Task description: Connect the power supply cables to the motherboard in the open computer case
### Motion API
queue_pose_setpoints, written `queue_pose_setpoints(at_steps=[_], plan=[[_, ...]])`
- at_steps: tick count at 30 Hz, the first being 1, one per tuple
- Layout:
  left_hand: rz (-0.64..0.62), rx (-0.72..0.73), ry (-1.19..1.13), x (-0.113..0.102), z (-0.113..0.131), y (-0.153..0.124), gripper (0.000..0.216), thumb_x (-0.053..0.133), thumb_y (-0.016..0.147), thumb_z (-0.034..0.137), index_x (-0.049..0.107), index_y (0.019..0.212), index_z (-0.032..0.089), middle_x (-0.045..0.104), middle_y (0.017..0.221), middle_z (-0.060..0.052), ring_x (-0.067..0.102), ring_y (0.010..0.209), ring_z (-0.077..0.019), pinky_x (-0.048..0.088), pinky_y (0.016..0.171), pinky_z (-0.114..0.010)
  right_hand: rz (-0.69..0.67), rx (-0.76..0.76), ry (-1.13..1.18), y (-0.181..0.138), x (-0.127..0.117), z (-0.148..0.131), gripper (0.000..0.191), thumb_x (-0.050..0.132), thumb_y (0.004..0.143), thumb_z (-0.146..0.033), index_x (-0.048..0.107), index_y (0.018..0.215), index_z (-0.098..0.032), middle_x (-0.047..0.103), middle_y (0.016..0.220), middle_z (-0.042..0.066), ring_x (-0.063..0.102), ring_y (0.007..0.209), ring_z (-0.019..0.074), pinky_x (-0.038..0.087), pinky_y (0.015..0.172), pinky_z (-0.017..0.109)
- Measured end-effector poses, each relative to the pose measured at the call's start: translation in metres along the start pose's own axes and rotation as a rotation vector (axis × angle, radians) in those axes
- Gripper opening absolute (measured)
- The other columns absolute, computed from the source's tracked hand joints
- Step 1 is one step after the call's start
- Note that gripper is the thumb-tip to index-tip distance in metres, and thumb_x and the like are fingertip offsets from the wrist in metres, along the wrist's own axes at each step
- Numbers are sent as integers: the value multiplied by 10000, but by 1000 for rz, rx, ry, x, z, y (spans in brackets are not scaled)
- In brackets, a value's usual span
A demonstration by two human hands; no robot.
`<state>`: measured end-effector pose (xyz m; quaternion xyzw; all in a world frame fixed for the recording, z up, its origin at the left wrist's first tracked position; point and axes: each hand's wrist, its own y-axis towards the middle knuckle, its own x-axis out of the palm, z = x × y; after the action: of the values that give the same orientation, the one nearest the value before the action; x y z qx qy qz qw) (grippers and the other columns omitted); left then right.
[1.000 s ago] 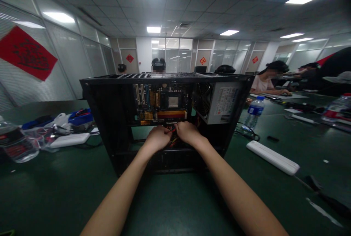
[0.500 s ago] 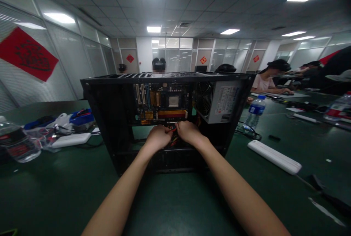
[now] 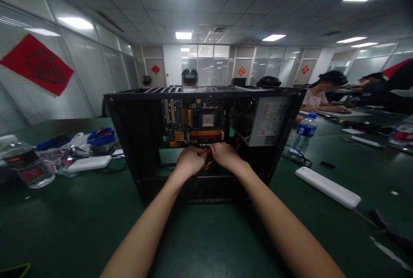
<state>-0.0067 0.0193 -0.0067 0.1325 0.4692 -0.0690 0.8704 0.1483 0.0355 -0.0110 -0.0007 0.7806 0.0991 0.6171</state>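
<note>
An open black computer case stands on the green table, its motherboard facing me. A grey power supply with a fan sits in its upper right. My left hand and my right hand are both inside the case, just below the motherboard. Both are closed, fingers pinched together on a bundle of red and yellow cables between them. What the fingertips grip is partly hidden.
A white power strip lies right of the case, a water bottle behind it. At the left are another bottle, a white strip and blue items. Several people sit at the far side and right.
The view has shifted slightly, so the case sits a little further right in the frame. Both hands stay closed on the cables in the same place below the motherboard.
</note>
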Motion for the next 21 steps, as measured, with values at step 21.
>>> queue_pose_setpoints(at_steps=[21], plan=[[-20,-24,101,-2,5,-5,287,518,934,342,773,922,210,764,891,-93,680,848,-234,457,725,-290,8,-56,-15,6,2,11,317,440,956,-112,732,1079,-95,731,1107,206,716,1023,274,456,745,272]])
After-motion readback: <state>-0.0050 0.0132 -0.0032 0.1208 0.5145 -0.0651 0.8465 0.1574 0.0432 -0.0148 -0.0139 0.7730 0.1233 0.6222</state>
